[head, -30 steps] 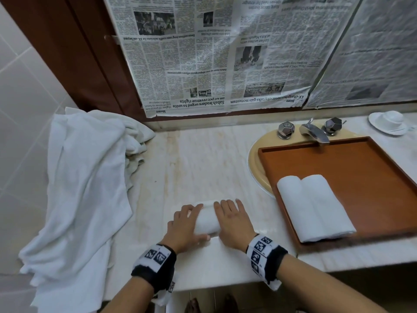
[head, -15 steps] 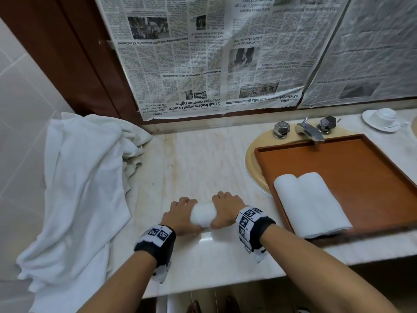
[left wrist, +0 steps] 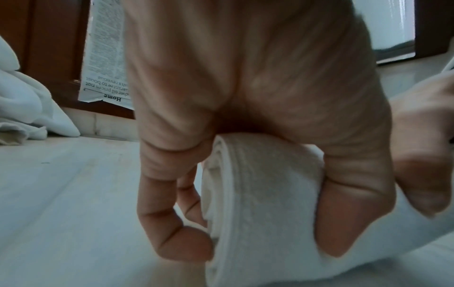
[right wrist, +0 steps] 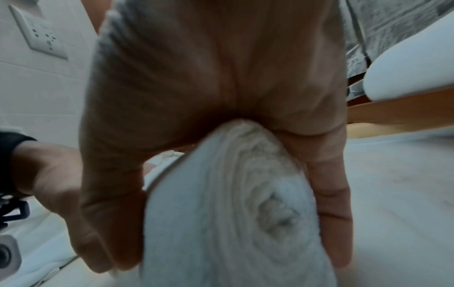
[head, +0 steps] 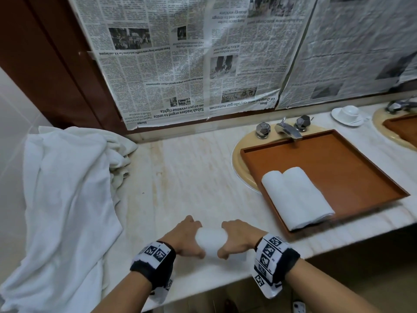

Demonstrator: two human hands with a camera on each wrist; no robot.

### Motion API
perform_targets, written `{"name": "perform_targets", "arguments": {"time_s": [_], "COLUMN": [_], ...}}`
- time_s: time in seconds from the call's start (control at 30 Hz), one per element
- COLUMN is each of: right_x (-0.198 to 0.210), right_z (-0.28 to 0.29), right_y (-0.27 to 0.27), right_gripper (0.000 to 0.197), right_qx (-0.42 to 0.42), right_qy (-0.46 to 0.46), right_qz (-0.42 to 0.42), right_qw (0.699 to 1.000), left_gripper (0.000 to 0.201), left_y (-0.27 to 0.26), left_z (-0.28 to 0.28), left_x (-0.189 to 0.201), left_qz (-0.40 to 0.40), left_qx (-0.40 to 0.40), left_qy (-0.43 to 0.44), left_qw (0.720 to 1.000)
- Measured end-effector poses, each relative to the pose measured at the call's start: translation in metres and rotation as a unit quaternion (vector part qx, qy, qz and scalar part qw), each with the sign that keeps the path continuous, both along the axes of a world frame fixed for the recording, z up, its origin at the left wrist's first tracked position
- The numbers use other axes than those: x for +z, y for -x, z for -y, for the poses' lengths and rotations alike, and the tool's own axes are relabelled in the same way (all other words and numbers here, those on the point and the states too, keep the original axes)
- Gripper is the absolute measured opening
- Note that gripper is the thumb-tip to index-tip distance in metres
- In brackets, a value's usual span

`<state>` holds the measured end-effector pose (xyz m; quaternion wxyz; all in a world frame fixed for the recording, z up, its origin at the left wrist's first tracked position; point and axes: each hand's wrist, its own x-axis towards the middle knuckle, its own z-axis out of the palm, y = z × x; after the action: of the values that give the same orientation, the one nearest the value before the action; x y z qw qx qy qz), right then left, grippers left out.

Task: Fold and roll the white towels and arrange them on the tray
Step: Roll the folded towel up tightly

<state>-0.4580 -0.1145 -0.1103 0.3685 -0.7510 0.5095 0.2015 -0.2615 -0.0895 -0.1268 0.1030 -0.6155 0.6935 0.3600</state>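
Observation:
A small white towel roll lies on the marble counter near its front edge. My left hand grips its left end and my right hand grips its right end, fingers curled over the top and thumbs on the near side. The left wrist view shows the layered end of the towel roll under my curled fingers. Its spiral end fills the right wrist view. Two rolled towels lie side by side at the near left of the wooden tray.
A heap of loose white towels covers the counter's left end and hangs over its edge. The tray sits over a sink with a chrome tap. A white cup and saucer stand at the back right. Newspaper covers the mirror.
Both hands went from lying flat on the towel to curling round it, and the roll has come toward the counter's front edge and grown thicker.

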Motion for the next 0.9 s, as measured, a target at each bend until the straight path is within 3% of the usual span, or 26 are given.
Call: {"name": "perform_targets", "arguments": {"time_s": [0.4,0.63,0.9], "right_x": [0.029,0.033,0.053], "right_z": [-0.019,-0.031,-0.030], "right_y": [0.018,0.037,0.067], "right_gripper": [0.077,0.067,0.062], "right_qx": [-0.068,-0.117,-0.116], "right_qy": [-0.040,-0.021,0.013], "right_qz": [-0.028,0.032,0.073], "right_qw": [0.997,0.992,0.991], "left_gripper": [0.071,0.072,0.069], "left_y": [0.012,0.012,0.027], "left_z": [0.005,0.009,0.018], "left_x": [0.010,0.016,0.038], "left_qz": [-0.048,-0.079,-0.098], "left_qx": [-0.076,-0.098,-0.116], "left_qy": [0.079,0.032,-0.003], "left_qw": [0.993,0.992,0.988]}}
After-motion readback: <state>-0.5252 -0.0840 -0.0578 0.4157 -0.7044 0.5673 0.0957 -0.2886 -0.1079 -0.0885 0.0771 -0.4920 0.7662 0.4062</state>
